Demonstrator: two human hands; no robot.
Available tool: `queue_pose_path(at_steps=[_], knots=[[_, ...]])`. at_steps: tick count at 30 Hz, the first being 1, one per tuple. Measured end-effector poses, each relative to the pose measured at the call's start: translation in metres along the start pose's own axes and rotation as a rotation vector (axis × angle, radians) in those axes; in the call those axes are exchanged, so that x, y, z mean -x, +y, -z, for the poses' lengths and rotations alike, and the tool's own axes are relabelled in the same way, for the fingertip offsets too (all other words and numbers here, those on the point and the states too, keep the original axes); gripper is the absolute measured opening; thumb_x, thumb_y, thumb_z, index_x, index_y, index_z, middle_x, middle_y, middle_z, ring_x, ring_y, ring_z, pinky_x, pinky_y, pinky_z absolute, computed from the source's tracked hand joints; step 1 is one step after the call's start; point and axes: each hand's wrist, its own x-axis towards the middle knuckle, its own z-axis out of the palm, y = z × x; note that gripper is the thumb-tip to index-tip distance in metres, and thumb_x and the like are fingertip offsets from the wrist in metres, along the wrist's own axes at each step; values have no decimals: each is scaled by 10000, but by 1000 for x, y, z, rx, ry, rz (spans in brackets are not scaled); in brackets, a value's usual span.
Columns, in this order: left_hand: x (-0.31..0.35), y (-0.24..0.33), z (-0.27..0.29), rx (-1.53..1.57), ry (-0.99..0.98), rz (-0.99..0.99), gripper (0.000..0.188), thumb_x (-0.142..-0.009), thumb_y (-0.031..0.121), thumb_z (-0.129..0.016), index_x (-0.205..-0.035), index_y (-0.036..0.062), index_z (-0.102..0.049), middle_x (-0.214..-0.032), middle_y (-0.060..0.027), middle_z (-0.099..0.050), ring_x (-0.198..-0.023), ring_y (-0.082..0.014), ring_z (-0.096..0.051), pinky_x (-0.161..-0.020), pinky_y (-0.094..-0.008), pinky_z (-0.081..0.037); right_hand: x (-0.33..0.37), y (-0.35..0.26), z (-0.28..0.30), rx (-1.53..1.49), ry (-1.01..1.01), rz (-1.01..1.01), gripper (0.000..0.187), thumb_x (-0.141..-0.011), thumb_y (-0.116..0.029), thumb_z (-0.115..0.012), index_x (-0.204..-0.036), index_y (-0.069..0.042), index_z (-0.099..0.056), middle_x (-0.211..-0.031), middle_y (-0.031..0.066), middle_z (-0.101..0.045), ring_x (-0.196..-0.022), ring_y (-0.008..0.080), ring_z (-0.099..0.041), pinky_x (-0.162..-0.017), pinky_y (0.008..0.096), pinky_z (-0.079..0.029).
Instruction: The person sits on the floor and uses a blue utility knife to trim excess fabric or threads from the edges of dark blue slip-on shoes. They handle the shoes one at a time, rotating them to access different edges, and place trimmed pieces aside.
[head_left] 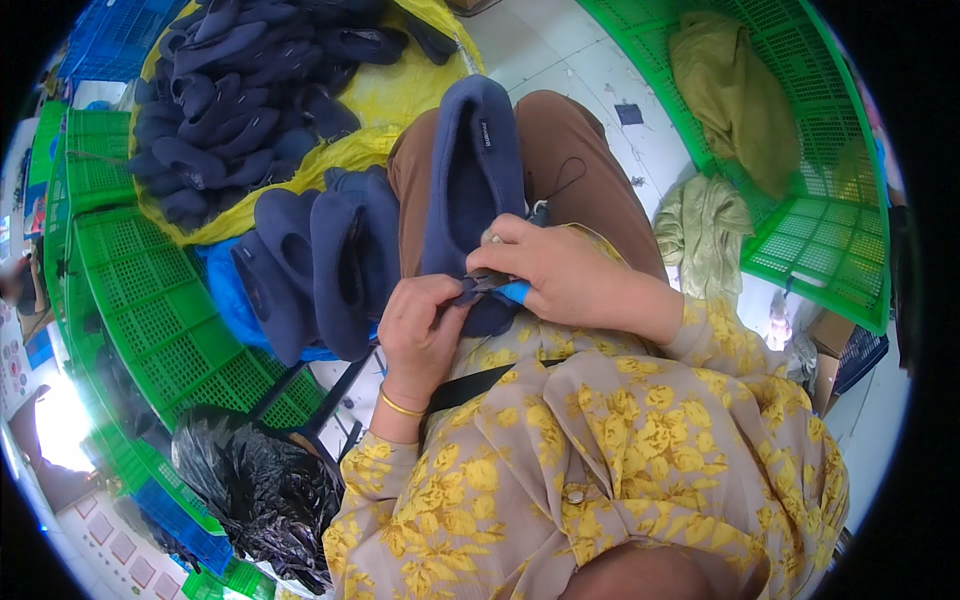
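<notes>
Lying along the lap, the soft, light navy slipper (470, 170) is being pinched at its heel by the left hand (420, 335) while the right hand (560, 270) is clamping small blue-handled snips (500, 285) there.

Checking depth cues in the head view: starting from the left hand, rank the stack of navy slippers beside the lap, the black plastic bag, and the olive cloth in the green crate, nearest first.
1. Stack of navy slippers: just up and left of the left hand, beside the lap.
2. Black plastic bag: lower left, on the floor.
3. Olive cloth: far upper right, in the green crate.
</notes>
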Motion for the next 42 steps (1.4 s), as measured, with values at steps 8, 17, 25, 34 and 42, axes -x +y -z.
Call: queue_pose_path(at_steps=[8,17,25,34,42], knots=[[-12,0,10,16,-165,114,281,-669,-61,-716,-926,47,-677,-833,-85,-643,-747,-264,-614,-676,-324,-499,-7,5,-4,120,-46,153,328,-749,3,-605,-1054,-116,-618,-999,75,-579,-779,328,-614,-643,435,-477],[-12,6,10,-216,-201,-170,298,-673,-41,-702,-954,56,-683,-871,-81,-606,-764,-263,-594,-654,-340,-491,-10,-29,35,-1229,214,-242,53,-936,-98,-552,-951,-60,-518,-776,18,-545,-642,96,-467,-573,289,-412],[-16,4,7,-330,-148,-397,323,-646,-33,-737,-950,73,-707,-828,-55,-602,-713,-219,-597,-598,-303,-496,15,8,15,-347,-19,-316,136,-902,-144,-591,-995,-55,-632,-861,173,-671,-779,349,-644,-693,380,-501],[-15,5,6,-337,-144,-367,294,-649,-49,-726,-924,57,-709,-821,-56,-625,-708,-218,-617,-604,-304,-513,18,10,15,-270,-16,-189,177,-811,-63,-590,-966,-46,-673,-858,192,-662,-787,373,-639,-695,408,-504],[-14,3,6,-336,-167,-380,343,-634,-13,-662,-970,46,-699,-893,-65,-617,-747,-218,-608,-642,-306,-515,16,11,15,-148,-50,-139,180,-808,-60,-620,-982,-42,-661,-880,149,-678,-815,344,-656,-706,386,-516]])
